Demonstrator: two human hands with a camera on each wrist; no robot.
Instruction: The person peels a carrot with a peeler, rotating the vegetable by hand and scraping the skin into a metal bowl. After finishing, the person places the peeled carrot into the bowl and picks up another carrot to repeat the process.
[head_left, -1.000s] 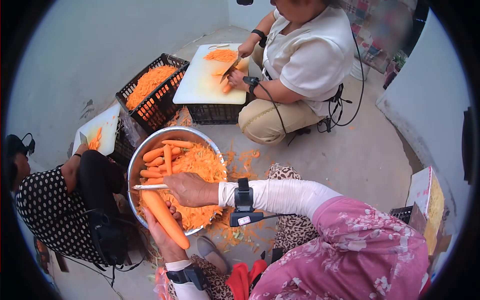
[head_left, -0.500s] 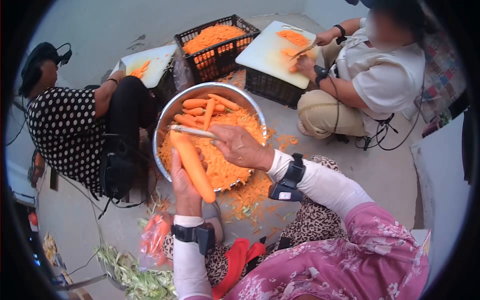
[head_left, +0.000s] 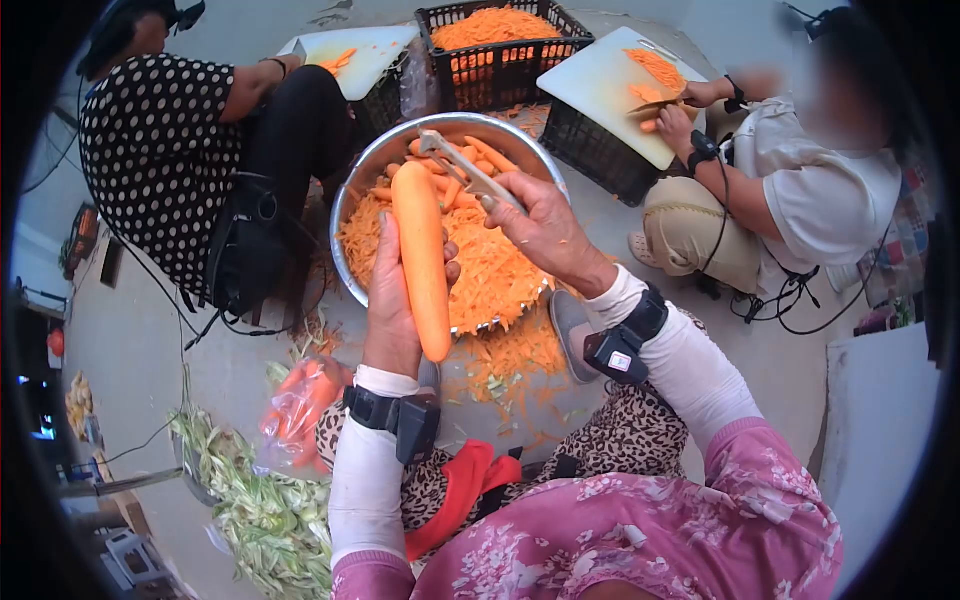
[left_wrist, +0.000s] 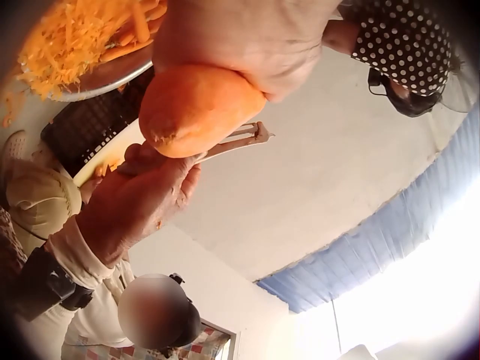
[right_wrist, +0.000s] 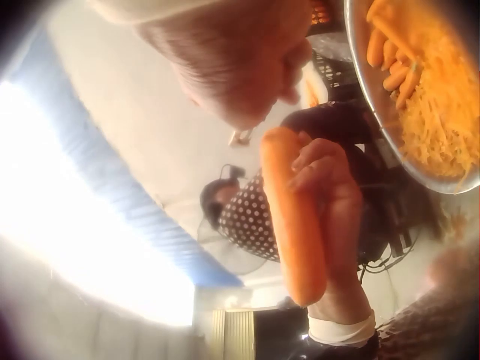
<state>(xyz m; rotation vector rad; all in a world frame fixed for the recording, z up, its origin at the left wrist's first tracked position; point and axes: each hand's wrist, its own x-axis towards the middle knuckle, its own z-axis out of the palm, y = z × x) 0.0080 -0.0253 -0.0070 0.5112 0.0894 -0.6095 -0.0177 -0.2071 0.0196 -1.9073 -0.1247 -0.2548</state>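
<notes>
My left hand point(head_left: 392, 300) grips a large peeled carrot point(head_left: 422, 265) upright over the near side of a metal basin point(head_left: 455, 125). Fingers curl round the carrot, as the right wrist view also shows. In my right hand point(head_left: 550, 225) is a pale vegetable peeler point(head_left: 475, 175), its blade end just beyond the carrot's top. The left wrist view has the carrot's blunt end point(left_wrist: 187, 116) close up, with the peeler head point(left_wrist: 259, 135) sticking out behind it. Shredded carrot point(head_left: 500, 280) fills the basin, and several whole carrots point(head_left: 490, 152) lie at its far side.
Two people sit beyond, each at a white cutting board point(head_left: 600, 85) on a crate. Between them stands a black crate point(head_left: 510, 75) of shredded carrot. A plastic bag of carrots point(head_left: 300, 405) and leafy scraps point(head_left: 270, 520) lie at lower left. Shreds litter the floor.
The peeler has gone from lying across the carrot's top end to pointing up past it. The carrot has turned more upright. The head view has shifted, showing more floor at left.
</notes>
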